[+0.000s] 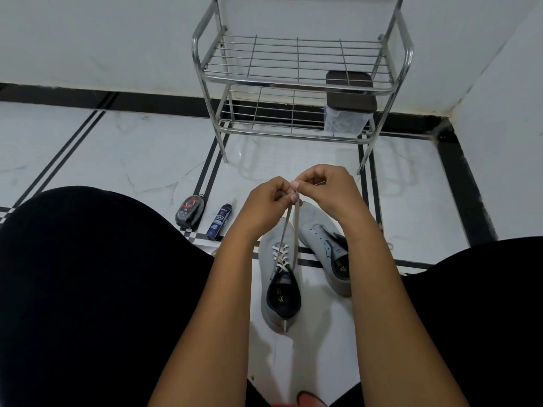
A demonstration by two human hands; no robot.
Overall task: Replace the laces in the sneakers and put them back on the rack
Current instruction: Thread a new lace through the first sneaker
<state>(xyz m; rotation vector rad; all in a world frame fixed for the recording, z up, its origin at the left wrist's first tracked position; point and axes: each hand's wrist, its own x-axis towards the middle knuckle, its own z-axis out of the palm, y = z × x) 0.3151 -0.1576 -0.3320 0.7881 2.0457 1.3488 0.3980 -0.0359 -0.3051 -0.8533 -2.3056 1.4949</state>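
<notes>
Two grey sneakers stand on the white floor between my knees. The left sneaker (276, 289) is laced with a pale lace (291, 230) whose two ends rise to my hands. My left hand (269, 201) and my right hand (326, 186) meet above the toe, and both pinch the lace ends together. The right sneaker (320, 239) lies beside it, partly under my right forearm, with bare eyelets. A steel wire rack (296, 83) with two shelves stands against the wall ahead.
A clear box with a dark lid (349, 110) sits on the rack's lower shelf at the right. A black shoe-polish sponge (189, 211) and a blue spray bottle (219, 220) lie on the floor to the left. A loose lace (388, 245) lies at the right.
</notes>
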